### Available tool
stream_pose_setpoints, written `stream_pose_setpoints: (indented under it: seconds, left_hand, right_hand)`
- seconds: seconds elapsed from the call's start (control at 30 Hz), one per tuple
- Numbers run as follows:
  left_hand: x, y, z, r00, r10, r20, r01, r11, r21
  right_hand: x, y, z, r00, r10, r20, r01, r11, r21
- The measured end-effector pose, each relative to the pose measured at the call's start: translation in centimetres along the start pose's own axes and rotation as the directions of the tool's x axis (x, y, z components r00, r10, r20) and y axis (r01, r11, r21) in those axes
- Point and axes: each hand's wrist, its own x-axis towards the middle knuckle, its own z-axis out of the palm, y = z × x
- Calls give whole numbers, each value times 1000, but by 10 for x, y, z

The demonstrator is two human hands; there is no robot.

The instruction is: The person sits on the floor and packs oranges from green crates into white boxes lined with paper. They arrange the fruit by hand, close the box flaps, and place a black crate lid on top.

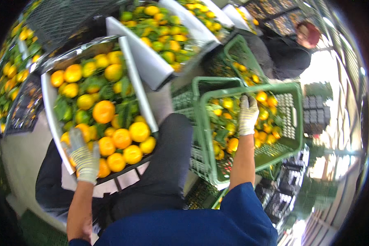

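Observation:
Oranges with green leaves, some fruit still greenish, fill a white-sided box (145, 101) before me on the left. My left hand (83, 153), in a striped work glove, rests on the fruit at the box's near left corner, fingers spread. To the right, a green plastic crate (252, 89) holds more leafy oranges, heaped toward its far side and left. Into this crate reaches my right hand (248, 115), gloved alike, with its fingertips down among the fruit and leaves; whether it holds one is hidden. A large orange (103, 112) lies on top in the box's middle.
More white-sided boxes (138, 49) of leafy oranges stand beyond. Another green crate (249, 57) with fruit is at the back, beside a person (284, 52) in dark clothes. Black crates (287, 184) are stacked at the right. A black lattice crate (61, 18) lies at the upper left.

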Motion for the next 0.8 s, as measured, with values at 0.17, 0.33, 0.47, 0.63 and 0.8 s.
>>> stream_pose_setpoints:
  seconds: [0.17, 0.33, 0.47, 0.63, 0.8]
  left_hand:
    - [7, 2, 11, 991, 88, -100, -81, 994, 74]
    - [6, -4, 5, 986, 122, -115, -105, 985, 139]
    - [-4, -15, 20, 999, -39, -21, 37, 991, -126]
    - [14, 12, 0, 995, 33, 92, -37, 998, 42]
    - [9, 16, -18, 999, 33, 11, -33, 999, -39]
  right_hand:
    - [28, 120, -171, 923, 366, -122, -386, 886, -259]
    - [-22, 116, -124, 555, 764, 330, 127, 314, -941]
    - [-70, 131, -105, 627, 702, 337, 241, 236, -941]
    - [-65, 173, -192, 869, 188, 458, 107, 833, -543]
    - [-84, -69, -18, 824, -100, 558, 338, 877, -341]
